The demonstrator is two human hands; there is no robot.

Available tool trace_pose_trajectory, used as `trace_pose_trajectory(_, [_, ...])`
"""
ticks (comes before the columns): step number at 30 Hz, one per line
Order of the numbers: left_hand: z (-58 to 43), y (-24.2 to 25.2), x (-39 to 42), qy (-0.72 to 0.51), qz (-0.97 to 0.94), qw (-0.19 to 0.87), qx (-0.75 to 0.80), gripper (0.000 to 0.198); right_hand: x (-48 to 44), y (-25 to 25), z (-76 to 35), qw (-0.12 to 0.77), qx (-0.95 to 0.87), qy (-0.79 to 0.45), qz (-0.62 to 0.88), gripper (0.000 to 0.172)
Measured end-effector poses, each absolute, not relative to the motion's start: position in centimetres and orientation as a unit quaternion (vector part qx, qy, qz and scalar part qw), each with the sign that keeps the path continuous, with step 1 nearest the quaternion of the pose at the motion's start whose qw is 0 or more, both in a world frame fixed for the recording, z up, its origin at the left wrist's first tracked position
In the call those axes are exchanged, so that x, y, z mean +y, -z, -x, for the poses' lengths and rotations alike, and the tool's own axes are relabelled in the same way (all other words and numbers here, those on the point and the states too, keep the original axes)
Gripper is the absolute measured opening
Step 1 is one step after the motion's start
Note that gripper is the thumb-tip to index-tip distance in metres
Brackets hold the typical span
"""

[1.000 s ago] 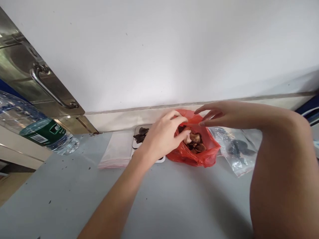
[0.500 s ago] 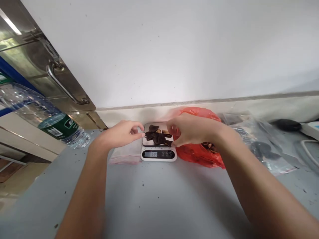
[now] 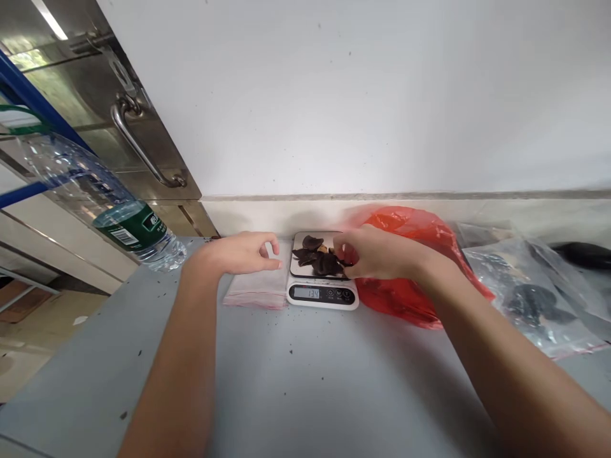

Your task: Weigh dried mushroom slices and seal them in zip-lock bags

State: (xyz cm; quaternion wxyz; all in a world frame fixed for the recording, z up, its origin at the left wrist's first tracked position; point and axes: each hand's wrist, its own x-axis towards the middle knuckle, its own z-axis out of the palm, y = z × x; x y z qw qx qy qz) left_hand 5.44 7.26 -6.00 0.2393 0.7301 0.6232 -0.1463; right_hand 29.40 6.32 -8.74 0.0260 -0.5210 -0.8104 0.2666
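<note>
A small white kitchen scale (image 3: 322, 294) stands by the back wall, its display reading 134. Dark dried slices (image 3: 312, 258) lie piled on its platform. My right hand (image 3: 377, 254) reaches in from the right, its fingertips pinched on the slices at the pile's right side. Behind and under that wrist lies a red plastic bag (image 3: 405, 224). My left hand (image 3: 241, 252) hovers just left of the scale, fingers loosely curled with thumb and forefinger apart, holding nothing. Below it lies a flat clear zip bag (image 3: 255, 291) on the grey table (image 3: 305, 375).
A clear water bottle (image 3: 136, 226) with a green label lies at the left table edge. A steel cabinet door with a handle (image 3: 140, 149) stands behind it. Clear bags with dark contents (image 3: 534, 299) lie at the right.
My left hand left the red bag and moved left, past the scale, to above the zip bag. My right hand moved from the red bag's rim onto the slices on the scale.
</note>
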Motion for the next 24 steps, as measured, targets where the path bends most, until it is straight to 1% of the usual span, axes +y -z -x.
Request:
trace_pose_trajectory(3, [-5.8, 5.9, 7.2, 0.148, -0.732, 0.242, 0.619, 0.049, 6.4, 8.7, -29.4, 0.018, -0.799, -0.271, 0.537, 0.017])
trace_pose_trajectory(6, [-6.2, 5.9, 7.1, 0.153, -0.734, 0.246, 0.614, 0.045, 6.5, 8.6, -29.5, 0.034, -0.785, -0.254, 0.564, 0.020])
trace_pose_trajectory(9, [-6.6, 5.9, 7.0, 0.156, -0.735, 0.250, 0.611, 0.043, 6.6, 8.2, -30.0, 0.079, -0.781, -0.270, 0.558, 0.022])
trace_pose_trajectory(13, [-6.9, 6.0, 6.9, 0.158, -0.734, 0.247, 0.612, 0.045, 6.9, 8.1, -30.9, 0.124, -0.771, -0.284, 0.556, 0.020])
trace_pose_trajectory(17, [-7.2, 6.2, 7.0, 0.160, -0.737, 0.245, 0.609, 0.046, 7.4, 8.9, -30.9, 0.168, -0.763, -0.267, 0.565, 0.019])
trace_pose_trajectory(19, [-7.3, 6.3, 7.0, 0.159, -0.740, 0.249, 0.604, 0.045, 7.6, 9.5, -30.5, 0.198, -0.763, -0.231, 0.570, 0.019])
trace_pose_trajectory(22, [-7.4, 6.3, 6.9, 0.160, -0.743, 0.246, 0.602, 0.046, 7.8, 10.1, -29.9, 0.184, -0.772, -0.172, 0.584, 0.022])
trace_pose_trajectory(24, [-7.4, 6.2, 6.9, 0.159, -0.745, 0.243, 0.601, 0.048, 7.8, 10.2, -29.6, 0.146, -0.783, -0.182, 0.577, 0.024])
